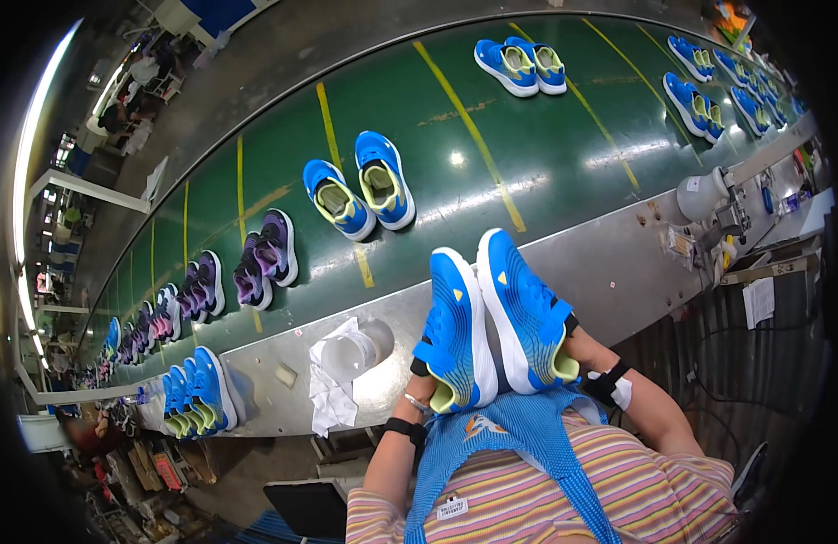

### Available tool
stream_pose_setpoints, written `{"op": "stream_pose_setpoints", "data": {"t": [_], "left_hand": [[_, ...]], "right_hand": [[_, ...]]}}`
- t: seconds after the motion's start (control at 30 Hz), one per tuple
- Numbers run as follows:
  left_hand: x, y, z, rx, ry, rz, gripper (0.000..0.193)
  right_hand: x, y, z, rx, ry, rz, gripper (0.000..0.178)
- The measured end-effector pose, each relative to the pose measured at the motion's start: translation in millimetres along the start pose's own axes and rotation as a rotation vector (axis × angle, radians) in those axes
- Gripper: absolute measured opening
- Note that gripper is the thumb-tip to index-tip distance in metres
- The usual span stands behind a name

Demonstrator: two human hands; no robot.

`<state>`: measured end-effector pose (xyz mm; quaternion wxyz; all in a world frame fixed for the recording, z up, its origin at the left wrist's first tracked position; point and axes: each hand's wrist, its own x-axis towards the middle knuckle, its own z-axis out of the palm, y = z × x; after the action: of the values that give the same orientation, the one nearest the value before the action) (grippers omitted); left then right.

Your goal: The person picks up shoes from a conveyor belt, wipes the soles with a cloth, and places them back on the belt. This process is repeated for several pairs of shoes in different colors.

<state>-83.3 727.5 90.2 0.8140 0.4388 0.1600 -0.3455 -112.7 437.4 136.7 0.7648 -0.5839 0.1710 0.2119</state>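
A blue sneaker (449, 331) with a white sole is held up in my left hand (421, 388), at the metal edge of the line. My right hand (585, 350) holds a second blue sneaker (525, 304) beside it. Both toes point away from me, and the white soles face each other with a narrow gap between the toes. Lime lining shows at the heel openings, close to my blue apron (501, 431). Most of my fingers are hidden behind the shoes, at their outer sides.
A green conveyor belt (455, 172) with yellow lines carries blue sneakers (383, 181) and purple sneakers (265, 258) in pairs. On the metal ledge (609, 272) stand more blue sneakers (206, 390), a translucent container (351, 354), a white cloth (333, 399) and a grey round device (700, 195).
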Motion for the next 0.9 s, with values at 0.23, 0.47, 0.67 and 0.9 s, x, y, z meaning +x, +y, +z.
{"op": "stream_pose_setpoints", "data": {"t": [0.23,0.47,0.67,0.9], "left_hand": [[-12,-19,-53,1.244,-0.029,0.499,0.051],[-40,17,-7,0.714,0.203,0.421,0.052],[-45,10,-16,0.81,0.326,0.536,0.051],[-54,21,9,1.176,0.424,0.635,0.078]], "right_hand": [[-25,-28,-6,-0.516,-0.044,-0.31,0.066],[-34,-33,-15,-0.673,0.049,-0.442,0.067],[-40,-46,-6,-0.906,0.155,-0.571,0.062],[-39,-41,12,-0.994,0.237,-0.568,0.069]]}}
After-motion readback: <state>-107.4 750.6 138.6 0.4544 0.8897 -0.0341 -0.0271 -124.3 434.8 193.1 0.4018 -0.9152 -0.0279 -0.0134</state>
